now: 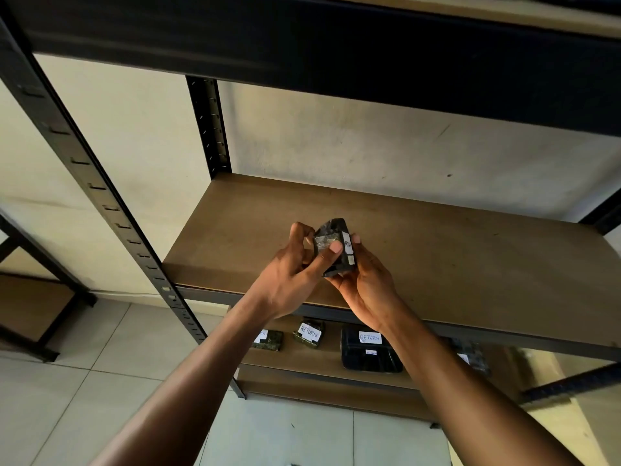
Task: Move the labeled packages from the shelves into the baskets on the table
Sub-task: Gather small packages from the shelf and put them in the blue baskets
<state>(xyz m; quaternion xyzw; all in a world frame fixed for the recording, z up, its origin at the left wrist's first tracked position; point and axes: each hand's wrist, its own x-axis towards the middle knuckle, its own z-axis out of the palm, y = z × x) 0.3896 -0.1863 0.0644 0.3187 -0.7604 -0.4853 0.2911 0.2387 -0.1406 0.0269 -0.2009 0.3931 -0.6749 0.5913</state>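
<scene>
A small dark package (331,240) with a white label on its side is held above the front part of the brown middle shelf (437,250). My left hand (295,274) pinches it from the left, thumb across its face. My right hand (366,280) cups it from below and the right, fingers curled round it. On the lower shelf (312,359) lie more packages: two small ones, the right one (307,332) labelled RETURN, the left one (268,339) partly hidden by my arm, and a black tray (369,351) labelled RETURN. No basket is in view.
The black metal upright (111,210) of the rack runs down the left. An upper shelf (336,45) overhangs the top of the view. Another dark package (470,356) lies at the right on the lower shelf. Tiled floor (84,381) and a second rack's frame (33,280) are at the left.
</scene>
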